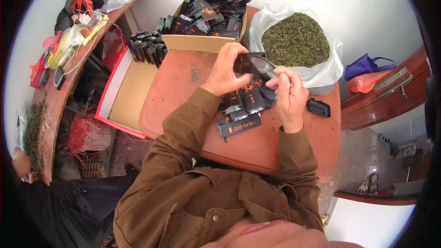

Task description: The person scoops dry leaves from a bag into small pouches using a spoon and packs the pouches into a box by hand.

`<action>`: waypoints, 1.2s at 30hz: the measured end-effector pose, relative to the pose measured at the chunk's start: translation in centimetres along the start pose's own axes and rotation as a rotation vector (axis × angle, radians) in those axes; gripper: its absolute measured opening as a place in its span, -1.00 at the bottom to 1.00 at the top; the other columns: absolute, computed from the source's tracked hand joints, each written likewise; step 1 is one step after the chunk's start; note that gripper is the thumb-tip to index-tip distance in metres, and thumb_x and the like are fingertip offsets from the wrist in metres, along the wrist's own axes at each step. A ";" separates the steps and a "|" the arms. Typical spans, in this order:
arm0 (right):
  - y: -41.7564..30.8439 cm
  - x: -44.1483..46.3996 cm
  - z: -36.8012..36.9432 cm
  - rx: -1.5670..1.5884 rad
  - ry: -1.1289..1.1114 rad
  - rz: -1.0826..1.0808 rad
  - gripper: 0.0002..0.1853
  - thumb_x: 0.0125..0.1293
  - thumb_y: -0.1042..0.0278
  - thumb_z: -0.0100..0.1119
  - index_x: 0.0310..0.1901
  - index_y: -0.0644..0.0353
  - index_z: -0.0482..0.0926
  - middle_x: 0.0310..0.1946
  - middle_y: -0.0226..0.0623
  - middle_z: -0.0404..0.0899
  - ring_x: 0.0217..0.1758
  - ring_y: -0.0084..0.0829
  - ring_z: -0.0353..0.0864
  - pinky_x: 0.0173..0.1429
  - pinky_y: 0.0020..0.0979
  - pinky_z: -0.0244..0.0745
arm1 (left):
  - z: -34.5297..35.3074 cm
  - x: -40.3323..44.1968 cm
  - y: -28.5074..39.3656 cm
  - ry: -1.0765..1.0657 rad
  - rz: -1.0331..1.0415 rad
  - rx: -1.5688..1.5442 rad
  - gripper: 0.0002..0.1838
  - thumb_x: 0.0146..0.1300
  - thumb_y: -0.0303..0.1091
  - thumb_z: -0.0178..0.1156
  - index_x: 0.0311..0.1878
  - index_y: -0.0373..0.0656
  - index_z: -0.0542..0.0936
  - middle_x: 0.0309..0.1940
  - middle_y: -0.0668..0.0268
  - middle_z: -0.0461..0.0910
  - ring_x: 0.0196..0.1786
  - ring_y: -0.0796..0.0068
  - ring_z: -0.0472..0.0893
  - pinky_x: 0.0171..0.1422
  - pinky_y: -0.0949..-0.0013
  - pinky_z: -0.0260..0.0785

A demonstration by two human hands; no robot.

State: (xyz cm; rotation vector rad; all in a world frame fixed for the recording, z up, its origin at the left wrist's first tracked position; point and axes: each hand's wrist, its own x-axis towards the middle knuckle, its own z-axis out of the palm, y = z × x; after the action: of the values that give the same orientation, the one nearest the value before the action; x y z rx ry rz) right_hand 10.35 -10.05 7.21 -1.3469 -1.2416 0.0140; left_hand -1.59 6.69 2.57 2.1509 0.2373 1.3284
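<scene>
My left hand [225, 68] grips a small black packet [244, 64] above the table, thumb below and fingers behind it. In my right hand [290, 94] is a metal spoon [262, 65], its bowl at the packet's right end; whether anything lies in the bowl cannot be made out. Several black packets with orange print [251, 101] lie in a loose pile beneath both hands. Just behind the right hand stands a clear plastic bag [331, 71] full of dried green leaves [296, 39] that look like tea.
A cardboard box [197, 43] heaped with black packets stands at the back. Left of it, a red-rimmed box [120, 85] holds more at its far end. A small black case [319, 108] lies on the right. A person in dark clothes [59, 211] sits at the left bench.
</scene>
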 end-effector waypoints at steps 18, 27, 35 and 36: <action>2.5 5.7 -6.2 -0.147 0.087 0.286 -0.72 0.55 0.22 0.01 -0.13 0.31 0.54 -0.53 -0.30 0.65 -0.52 -0.65 0.55 -0.40 -0.56 0.42 | 0.3 -0.4 -1.0 0.027 -0.140 0.095 -0.46 -0.06 -0.32 0.44 0.04 -0.17 0.54 -0.09 0.18 0.51 0.09 0.09 0.48 0.24 0.15 0.35; 8.9 6.1 -2.0 -0.222 -0.013 0.439 -0.68 0.56 0.18 -0.07 -0.23 0.26 0.53 -0.58 -0.28 0.65 -0.64 -0.60 0.52 -0.49 -0.47 0.44 | 0.8 -0.6 -0.9 0.029 -0.198 0.099 -0.46 -0.04 -0.28 0.44 0.06 -0.17 0.54 -0.08 0.19 0.51 0.10 0.11 0.48 0.26 0.14 0.33; 9.7 5.7 -2.6 0.016 0.157 0.519 -0.72 0.56 0.21 -0.08 -0.17 0.24 0.52 -0.56 -0.30 0.65 -0.64 -0.62 0.48 -0.56 -0.54 0.35 | 1.5 -1.0 -1.7 0.012 -0.267 0.097 -0.45 -0.03 -0.25 0.45 0.06 -0.19 0.55 -0.06 0.17 0.51 0.12 0.11 0.49 0.27 0.13 0.33; 9.4 5.8 -2.8 0.076 0.171 0.561 -0.73 0.55 0.21 -0.08 -0.16 0.23 0.52 -0.55 -0.30 0.66 -0.63 -0.62 0.48 -0.56 -0.53 0.34 | 1.6 -1.1 -1.7 0.008 -0.267 0.102 -0.45 -0.03 -0.25 0.45 0.06 -0.19 0.55 -0.06 0.17 0.51 0.12 0.11 0.49 0.27 0.12 0.33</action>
State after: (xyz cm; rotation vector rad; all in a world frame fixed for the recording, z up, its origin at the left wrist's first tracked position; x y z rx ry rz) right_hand 20.48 -5.40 4.94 -1.5558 -0.6852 0.3304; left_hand -0.49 6.97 0.26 2.1092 0.5858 1.1935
